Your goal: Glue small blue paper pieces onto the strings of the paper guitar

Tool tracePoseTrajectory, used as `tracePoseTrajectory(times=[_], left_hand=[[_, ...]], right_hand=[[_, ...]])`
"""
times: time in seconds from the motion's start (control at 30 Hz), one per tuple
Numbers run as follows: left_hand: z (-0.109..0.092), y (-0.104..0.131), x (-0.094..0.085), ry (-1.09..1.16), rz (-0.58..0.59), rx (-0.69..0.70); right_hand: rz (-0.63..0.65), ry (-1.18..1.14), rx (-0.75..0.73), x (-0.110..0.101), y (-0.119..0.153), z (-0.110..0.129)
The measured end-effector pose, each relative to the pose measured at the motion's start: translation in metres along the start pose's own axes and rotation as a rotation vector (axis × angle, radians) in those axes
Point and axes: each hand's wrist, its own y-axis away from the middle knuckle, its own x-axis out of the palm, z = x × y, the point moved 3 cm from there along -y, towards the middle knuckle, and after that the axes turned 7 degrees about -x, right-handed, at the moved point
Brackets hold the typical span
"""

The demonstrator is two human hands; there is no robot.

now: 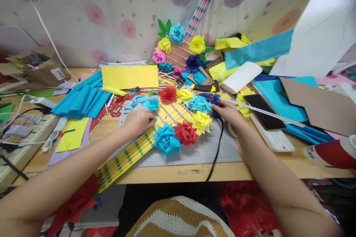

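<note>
Now | right hand [227,112] gripping glue gun [210,98] | left hand [141,121] curled closed | spiky paper flowers [167,140]

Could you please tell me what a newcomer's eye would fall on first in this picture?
Probably the yellow guitar, ringed with bright paper flowers, in the middle of the table. Behind it, a flowered pink guitar leans against the patterned backdrop. Beside these, the right hand holds a blue glue gun.
</note>
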Motion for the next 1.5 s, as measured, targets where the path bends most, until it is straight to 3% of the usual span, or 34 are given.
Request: tracePoseTrajectory(times=[0.23, 0.4, 0.6, 0.7, 0.8, 0.9, 1.07, 1.3, 1.5], left_hand=[[0.002, -0.005, -0.012, 0.267, -0.010, -0.129], [0.003, -0.009, -0.013, 0.580, 0.032, -0.258], [0.004, -0.013, -0.012, 0.939, 0.101, -0.497], [0.005, -0.014, -0.016, 0.828, 0.118, -0.396], [0.003, -0.011, -0.021, 0.481, 0.123, -0.150], [0.000, -0.004, -0.018, 0.190, 0.160, -0.059], [-0.007, -0.001, -0.009, 0.018, 0.185, -0.082], [-0.002, -0.004, -0.003, 0.087, 0.255, -0.236], [-0.003, -0.002, -0.001, 0.174, 0.217, -0.207]], right_hand=[[0.022, 0.033, 0.038, 0.005, -0.004, 0.002], [0.052, 0.038, 0.065, 0.007, -0.008, 0.002], [-0.101, -0.107, 0.110, -0.003, -0.013, 0.001], [-0.143, -0.331, 0.139, -0.010, -0.016, 0.002], [-0.162, -0.426, 0.112, -0.018, -0.018, 0.009], [-0.156, -0.432, 0.097, -0.023, -0.017, 0.017], [-0.189, -0.434, 0.099, -0.022, -0.016, 0.025], [-0.167, -0.449, 0.083, -0.020, -0.015, 0.029], [-0.143, -0.479, 0.079, -0.019, -0.014, 0.032]])
